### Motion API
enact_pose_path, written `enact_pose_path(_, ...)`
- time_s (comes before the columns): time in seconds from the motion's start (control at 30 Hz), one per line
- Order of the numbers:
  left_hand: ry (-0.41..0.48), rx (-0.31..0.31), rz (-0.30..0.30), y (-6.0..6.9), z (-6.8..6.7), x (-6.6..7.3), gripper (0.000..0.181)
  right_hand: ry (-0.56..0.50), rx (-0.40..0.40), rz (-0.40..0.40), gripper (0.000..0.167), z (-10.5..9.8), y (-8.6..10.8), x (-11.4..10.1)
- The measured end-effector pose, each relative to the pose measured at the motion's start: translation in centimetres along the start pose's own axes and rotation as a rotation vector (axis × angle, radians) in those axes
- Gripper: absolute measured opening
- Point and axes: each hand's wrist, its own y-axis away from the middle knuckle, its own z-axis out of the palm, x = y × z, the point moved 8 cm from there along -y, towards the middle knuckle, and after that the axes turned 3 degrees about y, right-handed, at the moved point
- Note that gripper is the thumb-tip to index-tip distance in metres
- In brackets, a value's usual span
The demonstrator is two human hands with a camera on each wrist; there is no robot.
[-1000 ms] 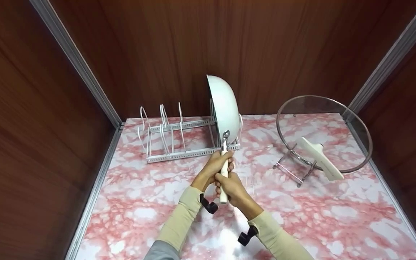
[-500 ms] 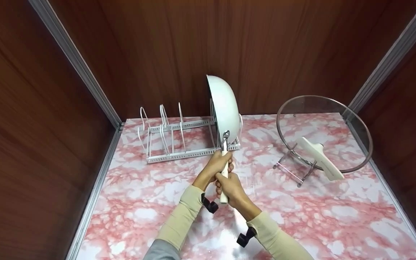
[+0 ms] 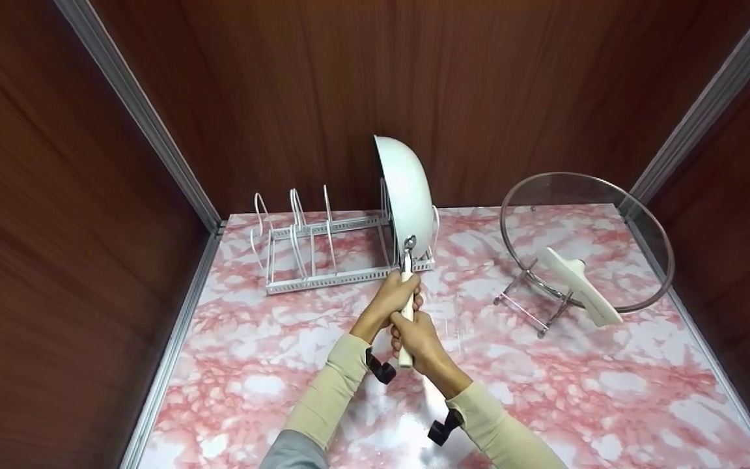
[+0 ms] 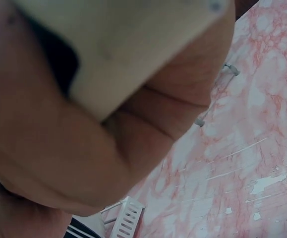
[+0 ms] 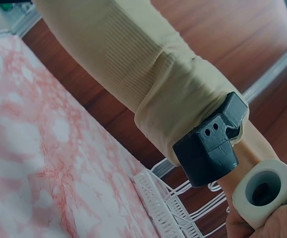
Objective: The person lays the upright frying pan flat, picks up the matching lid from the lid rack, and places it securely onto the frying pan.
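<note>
The white pan (image 3: 407, 195) stood on edge at the right end of the wire rack (image 3: 319, 281), hollow side turned left, handle (image 3: 405, 357) directed toward the person; the uprights on either side appeared to serve as a brace against tipping, though whether the rack bore the full weight could not be confirmed. Both hands gripped the handle, fingers curled round it; the left hand (image 3: 394, 296) held the part nearer the pan, the right hand (image 3: 418, 335) the part nearer the free end; the two-handed hold was judged a means of steadying a heavy bowl from one side. The remaining rack slots shown, to the left, held no cookware. A glass lid (image 3: 583, 234) stood tilted on a small stand (image 3: 523, 311) at the right, well apart from the pan, its long white grip (image 3: 577, 286) facing the person, presumably for easy reach. The tabletop (image 3: 251, 384) bore a red-and-white marbled pattern, with pale scratches (image 4: 267, 183) noted; dark wood-grain panels (image 3: 271, 98) enclosed it, joined by grey metal rails (image 3: 147, 111).
</note>
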Motion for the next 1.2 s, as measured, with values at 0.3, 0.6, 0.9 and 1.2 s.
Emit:
enact_pose_path(0.3,-0.021,0.009,-0.013,0.3,-0.2,-0.4,0.024,0.012,0.007,-0.014,0.013,0.0,0.0,0.1)
enact_pose_path(0.6,-0.003,-0.002,-0.002,0.4,-0.2,-0.3,0.027,0.019,0.013,-0.02,0.01,0.1,0.1,0.2)
enact_pose_path(0.9,-0.005,-0.008,0.01,0.4,-0.2,0.3,0.027,0.027,0.021,-0.029,0.012,0.2,0.1,-0.1)
enact_pose_path(1.2,-0.012,-0.007,0.031,0.4,-0.1,1.1,0.025,0.046,0.034,-0.048,0.01,0.2,0.3,-0.8)
